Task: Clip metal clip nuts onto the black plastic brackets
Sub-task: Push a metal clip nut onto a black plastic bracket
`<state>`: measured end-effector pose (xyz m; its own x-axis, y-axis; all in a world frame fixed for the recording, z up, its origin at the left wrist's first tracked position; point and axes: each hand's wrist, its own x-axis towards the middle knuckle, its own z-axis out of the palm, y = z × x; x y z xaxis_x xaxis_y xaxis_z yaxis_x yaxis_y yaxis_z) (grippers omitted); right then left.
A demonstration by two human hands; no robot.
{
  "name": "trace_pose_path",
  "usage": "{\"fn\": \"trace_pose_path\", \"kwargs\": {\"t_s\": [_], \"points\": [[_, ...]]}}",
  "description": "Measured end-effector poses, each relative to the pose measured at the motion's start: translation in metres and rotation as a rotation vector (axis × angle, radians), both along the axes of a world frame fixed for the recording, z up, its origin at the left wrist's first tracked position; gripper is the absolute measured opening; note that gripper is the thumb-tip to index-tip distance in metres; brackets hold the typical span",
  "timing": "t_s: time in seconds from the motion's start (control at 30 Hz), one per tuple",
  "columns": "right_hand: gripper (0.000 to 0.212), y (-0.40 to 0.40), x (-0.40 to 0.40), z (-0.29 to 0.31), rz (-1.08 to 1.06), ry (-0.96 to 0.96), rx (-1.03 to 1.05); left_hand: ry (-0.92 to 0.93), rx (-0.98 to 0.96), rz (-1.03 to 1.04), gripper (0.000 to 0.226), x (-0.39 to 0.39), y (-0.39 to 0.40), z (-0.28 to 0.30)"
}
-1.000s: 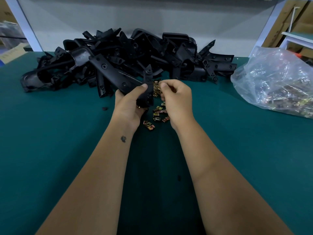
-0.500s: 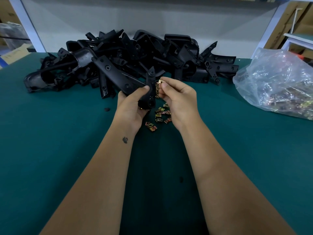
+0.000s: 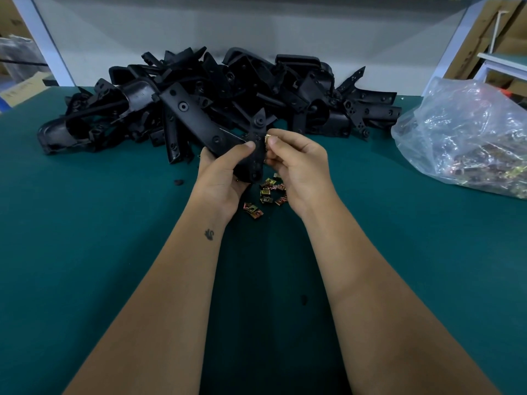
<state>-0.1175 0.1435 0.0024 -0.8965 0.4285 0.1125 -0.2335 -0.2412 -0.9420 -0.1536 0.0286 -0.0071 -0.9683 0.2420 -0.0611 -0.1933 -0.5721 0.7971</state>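
My left hand grips the bracket upright above the counter; my right hand pinches a clip nut at its right edge. I'd line it up square, then push it on evenly.

A second ago my right hand was curled over the loose pile of brass-coloured metal clip nuts. I have since lifted it, and it now pinches one small metal clip nut against the edge of the black plastic bracket.
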Motion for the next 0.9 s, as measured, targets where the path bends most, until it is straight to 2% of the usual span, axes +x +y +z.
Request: {"fn": "trace_pose_path", "kwargs": {"t_s": [0.33, 0.5, 0.63, 0.7, 0.8, 0.9], "points": [[0.010, 0.000, 0.001, 0.004, 0.081, -0.024, -0.143, 0.098, -0.062, -0.048, 0.042, 0.003, 0.000, 0.000], [0.012, 0.002, 0.003, 0.005, 0.133, -0.041, -0.235, 0.249, -0.137, -0.127, 0.052, 0.003, -0.002, -0.004], [0.005, -0.007, 0.004, 0.006, 0.177, -0.085, -0.248, 0.276, -0.146, -0.139, 0.062, 0.001, -0.001, -0.007], [0.008, -0.010, 0.003, 0.007, 0.135, -0.099, -0.200, 0.283, -0.148, -0.122, 0.060, 0.000, -0.001, -0.009], [0.009, -0.012, 0.002, 0.008, 0.031, -0.104, 0.006, 0.245, -0.141, -0.085, 0.058, -0.002, -0.002, -0.010], [0.013, -0.015, 0.002, 0.006, -0.029, -0.097, 0.209, 0.141, -0.033, -0.019, 0.045, -0.007, -0.006, -0.005]]}}
